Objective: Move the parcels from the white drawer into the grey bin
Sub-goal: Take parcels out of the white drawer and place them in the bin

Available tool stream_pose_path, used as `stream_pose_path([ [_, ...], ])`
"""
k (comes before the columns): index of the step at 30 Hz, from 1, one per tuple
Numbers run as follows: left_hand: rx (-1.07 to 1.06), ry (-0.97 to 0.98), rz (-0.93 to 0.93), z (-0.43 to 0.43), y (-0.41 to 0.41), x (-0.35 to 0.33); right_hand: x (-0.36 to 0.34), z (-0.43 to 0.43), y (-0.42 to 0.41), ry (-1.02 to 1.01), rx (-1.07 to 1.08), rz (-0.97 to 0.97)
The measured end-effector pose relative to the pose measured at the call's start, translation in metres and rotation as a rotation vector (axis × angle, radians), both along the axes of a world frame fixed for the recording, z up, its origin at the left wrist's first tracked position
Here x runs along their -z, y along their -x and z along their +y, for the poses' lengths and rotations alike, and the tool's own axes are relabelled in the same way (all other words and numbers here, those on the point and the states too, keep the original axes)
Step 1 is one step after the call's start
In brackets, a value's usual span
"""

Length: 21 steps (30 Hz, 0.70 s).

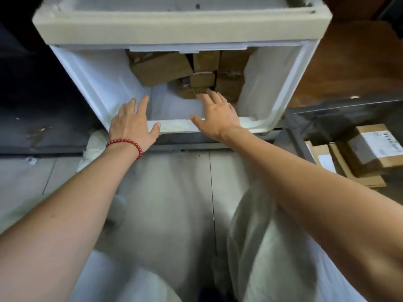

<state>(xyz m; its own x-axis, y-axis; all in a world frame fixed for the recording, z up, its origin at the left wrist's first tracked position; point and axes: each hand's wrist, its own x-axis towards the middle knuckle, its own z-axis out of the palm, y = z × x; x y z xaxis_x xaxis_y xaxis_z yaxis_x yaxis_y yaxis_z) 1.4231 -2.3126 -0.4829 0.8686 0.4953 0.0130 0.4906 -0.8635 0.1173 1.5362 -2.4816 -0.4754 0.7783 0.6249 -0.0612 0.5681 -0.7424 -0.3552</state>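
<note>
The white drawer (91, 83) is standing pulled out of its cabinet over the tiled floor (174, 182), its near half showing bare. The grey bin (340, 114) is sitting just beside it on the right, and several boxes (370, 149) are already lying inside it.

The brown cardboard parcels (161, 66) are being kept in a cluster at the back of the drawer, partly under the cabinet's front edge; the exact count cannot be told.

The right hand (218, 114) is being held out inside the drawer, fingers wide and straight, with nothing held. Its fingertips are lying at the near edge of the foremost small parcel (192, 92); whether contact is being made cannot be told. The left hand (133, 120), with a red bead bracelet (126, 142) on the wrist, is being laid flat over the drawer's front rim, fingers spread, gripping nothing.

The step in hand is judged to be the reach for another parcel. The next move is judged to call for the fingers being closed round the foremost parcel, which must be lifted clear of the front rim and carried right to the bin.
</note>
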Motion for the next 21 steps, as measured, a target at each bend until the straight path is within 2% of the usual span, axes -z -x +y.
stream_pose_path([
  [3, -0.037, 0.047, -0.048, 0.010, -0.015, 0.010, 0.016, 0.018, -0.012, 0.008, 0.017, -0.037],
  [7, 0.045, -0.001, 0.004, 0.025, -0.042, 0.025, 0.038, 0.037, -0.038, -0.001, 0.024, -0.113],
  [12, -0.040, 0.056, 0.036, 0.046, -0.086, 0.041, 0.056, 0.062, -0.074, -0.025, 0.020, -0.111],
  [17, -0.049, 0.050, 0.056, 0.069, -0.109, 0.065, 0.066, 0.093, -0.105, -0.154, 0.008, -0.078],
  [21, -0.059, 0.071, -0.004, 0.082, -0.122, 0.076, 0.075, 0.112, -0.112, -0.281, -0.016, -0.169],
])
